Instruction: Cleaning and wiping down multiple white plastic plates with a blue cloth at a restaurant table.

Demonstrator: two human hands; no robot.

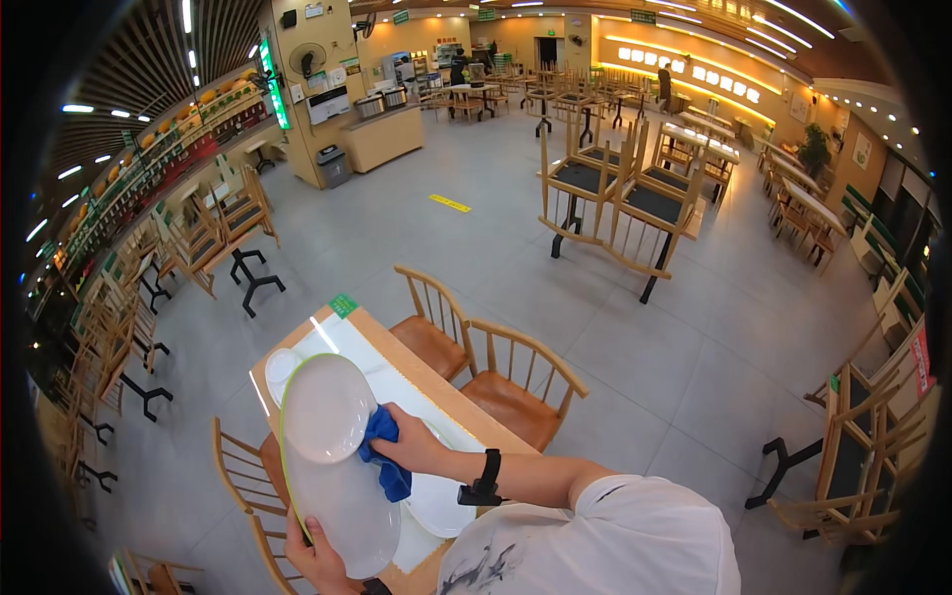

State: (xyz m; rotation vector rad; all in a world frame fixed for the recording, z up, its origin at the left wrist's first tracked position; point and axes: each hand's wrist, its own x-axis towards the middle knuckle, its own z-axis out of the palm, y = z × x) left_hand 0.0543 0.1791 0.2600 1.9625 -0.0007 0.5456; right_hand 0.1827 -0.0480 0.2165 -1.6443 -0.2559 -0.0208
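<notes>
My left hand (318, 556) grips the near edge of a large pale oval plate (346, 513) with a green rim, tilted above the table. A smaller white oval plate (327, 409) lies against its far part. In my right hand (418, 444) is a bunched blue cloth (387, 465), touching the right side of these plates. Beneath them stands a wooden table (483, 420) with a white patterned mat (379, 349). On the mat, another white plate (444, 509) shows partly behind the cloth, and a small white dish (281, 370) sits at the far left.
Wooden chairs with brown seats (513, 398) stand along the table's right side, and more chairs (249, 476) on its left. Upturned chairs (625, 190) rest on another table ahead. A grey bin (333, 167) stands by a counter (387, 141). Other people (664, 83) are far off.
</notes>
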